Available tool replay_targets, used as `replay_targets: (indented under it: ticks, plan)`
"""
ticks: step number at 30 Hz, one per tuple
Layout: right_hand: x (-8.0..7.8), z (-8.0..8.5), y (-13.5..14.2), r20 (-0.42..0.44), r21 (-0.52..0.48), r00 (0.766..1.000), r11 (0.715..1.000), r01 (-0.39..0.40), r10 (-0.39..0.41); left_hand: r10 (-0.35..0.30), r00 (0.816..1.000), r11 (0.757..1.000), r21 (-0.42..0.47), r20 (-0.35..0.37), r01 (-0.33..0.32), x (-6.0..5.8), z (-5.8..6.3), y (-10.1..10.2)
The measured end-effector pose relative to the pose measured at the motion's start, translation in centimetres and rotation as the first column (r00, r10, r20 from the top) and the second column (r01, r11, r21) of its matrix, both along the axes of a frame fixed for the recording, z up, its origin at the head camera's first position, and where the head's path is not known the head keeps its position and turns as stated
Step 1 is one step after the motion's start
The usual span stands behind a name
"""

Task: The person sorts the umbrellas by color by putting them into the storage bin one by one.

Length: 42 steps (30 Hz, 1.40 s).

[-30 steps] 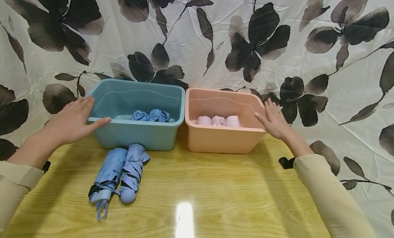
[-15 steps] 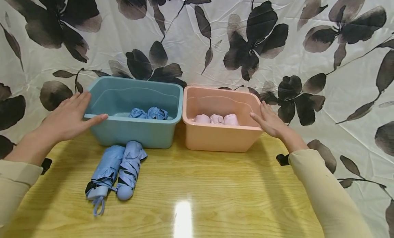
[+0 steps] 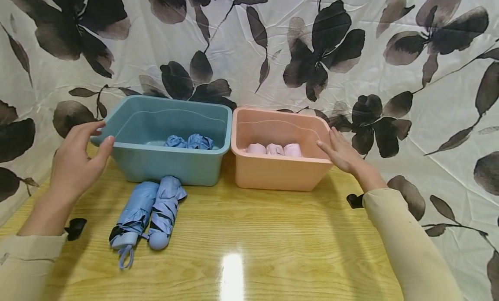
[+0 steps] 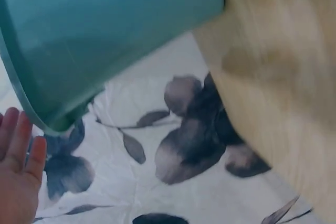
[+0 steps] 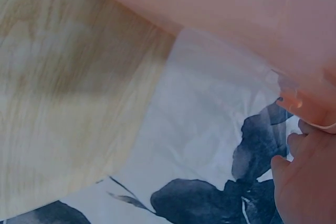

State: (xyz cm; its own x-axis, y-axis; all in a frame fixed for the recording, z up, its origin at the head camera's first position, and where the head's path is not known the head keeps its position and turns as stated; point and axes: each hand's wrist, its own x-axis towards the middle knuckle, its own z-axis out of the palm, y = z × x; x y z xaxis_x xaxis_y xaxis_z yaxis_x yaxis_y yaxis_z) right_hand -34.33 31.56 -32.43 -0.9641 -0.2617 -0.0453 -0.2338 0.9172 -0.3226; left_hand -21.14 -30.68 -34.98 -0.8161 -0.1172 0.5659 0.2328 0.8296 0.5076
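In the head view my left hand (image 3: 78,158) is at the left end of a blue-green plastic bin (image 3: 171,164), thumb and fingers spread and slightly bent beside its rim. The left wrist view shows those fingers (image 4: 20,142) close to the rim; contact is hard to tell. My right hand (image 3: 345,153) rests at the right rim of a peach bin (image 3: 277,175), fingers straight along the outside and thumb over the edge. Two rolled blue bundles (image 3: 200,141) lie in the blue-green bin. Three rolled pale pink bundles (image 3: 274,150) lie in the peach one.
Two folded blue umbrellas (image 3: 134,212) lie side by side on the wood-grain table (image 3: 280,236), just in front of the blue-green bin. Behind the bins hangs a white cloth (image 3: 249,45) with dark flowers. The bins stand almost touching.
My left hand has drawn back off the blue-green bin's rim, down and to the left, and its fingers have bent a little. My right hand stays at the peach bin's rim.
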Motion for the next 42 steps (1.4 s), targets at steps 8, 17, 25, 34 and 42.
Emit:
replay_targets:
  ticks: [8, 17, 25, 34, 42]
  plan:
    - [-0.2, -0.1, 0.1, -0.010, -0.014, 1.000, 1.000, 0.000, 0.000, -0.005, 0.995, 0.993, 0.119, -0.104, 0.017, 2.9, -4.0, 2.0]
    - [-0.4, 0.2, -0.2, -0.016, -0.007, 1.000, 1.000, -0.001, 0.001, -0.172, 0.963, 0.985, 0.007, 0.207, 0.175, 3.9, -8.0, 1.4]
    - [-0.2, 0.1, -0.1, 0.009, -0.019, 1.000, 1.000, 0.009, -0.009, -0.250, 0.882, 0.957, -0.035, 0.399, 0.286, 3.1, -8.9, 1.4]
    - [-0.1, -0.1, -0.1, -0.020, -0.050, 1.000, 0.999, -0.008, 0.007, -0.260, 0.799, 0.943, -0.034, 0.541, 0.330, 2.2, -9.1, 1.3]
    - [-0.1, 0.0, 0.0, -0.020, -0.046, 1.000, 0.999, -0.002, 0.001, -0.282, 0.788, 0.936, -0.025, 0.548, 0.352, 1.2, -9.3, 1.3]
